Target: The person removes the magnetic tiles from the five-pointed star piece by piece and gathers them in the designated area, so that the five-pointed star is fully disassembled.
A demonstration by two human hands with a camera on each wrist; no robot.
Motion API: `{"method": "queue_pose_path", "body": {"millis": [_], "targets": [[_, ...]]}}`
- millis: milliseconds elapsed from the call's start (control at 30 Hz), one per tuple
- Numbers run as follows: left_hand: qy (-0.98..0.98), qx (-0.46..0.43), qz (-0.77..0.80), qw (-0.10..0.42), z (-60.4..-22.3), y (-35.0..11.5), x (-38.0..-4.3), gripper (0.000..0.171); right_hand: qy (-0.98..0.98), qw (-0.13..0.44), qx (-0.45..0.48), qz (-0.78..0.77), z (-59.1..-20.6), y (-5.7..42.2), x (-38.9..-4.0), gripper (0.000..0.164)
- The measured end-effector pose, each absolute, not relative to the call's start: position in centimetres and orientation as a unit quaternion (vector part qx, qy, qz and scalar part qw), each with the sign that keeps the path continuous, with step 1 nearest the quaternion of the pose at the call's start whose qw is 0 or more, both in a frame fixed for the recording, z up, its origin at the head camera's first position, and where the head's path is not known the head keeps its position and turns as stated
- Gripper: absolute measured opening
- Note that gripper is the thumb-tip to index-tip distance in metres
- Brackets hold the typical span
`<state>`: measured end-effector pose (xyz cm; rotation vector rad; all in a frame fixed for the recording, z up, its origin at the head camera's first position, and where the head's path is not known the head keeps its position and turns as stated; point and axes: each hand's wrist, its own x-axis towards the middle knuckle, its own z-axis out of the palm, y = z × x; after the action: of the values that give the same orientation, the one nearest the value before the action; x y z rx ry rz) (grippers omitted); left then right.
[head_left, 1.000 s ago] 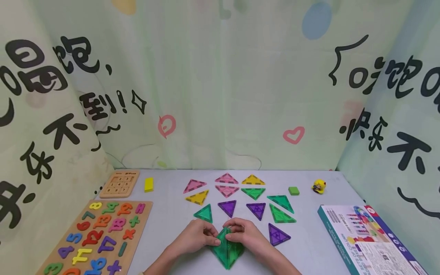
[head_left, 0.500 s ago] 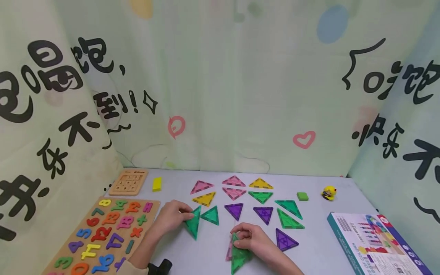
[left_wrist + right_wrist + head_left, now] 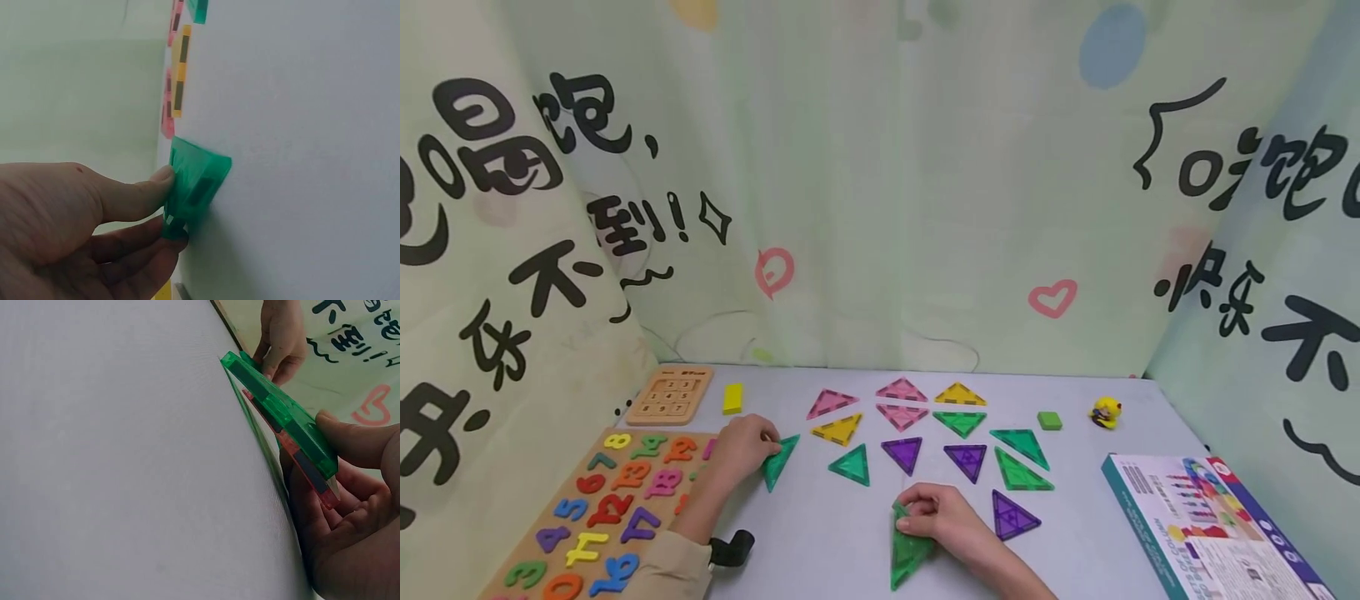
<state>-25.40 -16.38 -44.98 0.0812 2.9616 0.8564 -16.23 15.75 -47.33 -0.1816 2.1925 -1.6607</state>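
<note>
My left hand (image 3: 741, 450) pinches a translucent green triangular magnetic tile (image 3: 781, 461) beside the number board. In the left wrist view the thumb lies on one side of this tile (image 3: 200, 175) and the fingers on the other, with its free part over the white tabletop. Front and centre, my right hand (image 3: 946, 523) holds another green triangular tile (image 3: 908, 553), tilted up. The right wrist view shows that green tile (image 3: 294, 422) between thumb and fingers, with a pink tile (image 3: 328, 498) close along its underside. A thin green edge (image 3: 262, 440) slants below them.
Several flat triangular tiles lie mid-table, among them a purple one (image 3: 1015, 515), a green one (image 3: 852, 466) and a yellow one (image 3: 837, 430). The number board (image 3: 561, 492) is at left, a boxed set (image 3: 1213, 525) at right. A yellow duck figure (image 3: 1105, 412) stands at back right.
Both hands were together on a green tile shape. They parted, and the left hand moved left and back with one green tile. The right hand stayed near the front with the others.
</note>
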Motion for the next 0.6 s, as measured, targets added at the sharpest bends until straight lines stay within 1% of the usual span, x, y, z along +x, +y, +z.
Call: {"method": "queue_pose_path", "body": {"millis": [133, 300, 467, 533, 600], "targets": [[0.962, 0.017, 0.272, 0.026, -45.19, -16.40, -25.61, 0.009, 0.780, 0.189, -0.065, -0.593, -47.26, 15.63, -16.18, 0.031], [0.964, 0.027, 0.263, 0.010, -45.39, -16.54, -26.02, 0.006, 0.779, 0.190, -0.063, -0.595, -47.06, 15.55, -16.15, 0.032], [0.965, 0.027, 0.258, 0.020, -45.36, -16.44, -26.15, 0.009, 0.779, 0.186, -0.063, -0.596, -47.00, 15.61, -16.04, 0.031], [0.968, 0.029, 0.250, 0.012, -45.41, -16.21, -25.92, 0.012, 0.779, 0.184, -0.063, -0.596, -47.04, 15.60, -15.98, 0.031], [0.970, 0.034, 0.242, -0.008, -45.47, -15.68, -25.34, 0.014, 0.777, 0.184, -0.061, -0.599, -47.07, 15.58, -15.93, 0.031]]}}
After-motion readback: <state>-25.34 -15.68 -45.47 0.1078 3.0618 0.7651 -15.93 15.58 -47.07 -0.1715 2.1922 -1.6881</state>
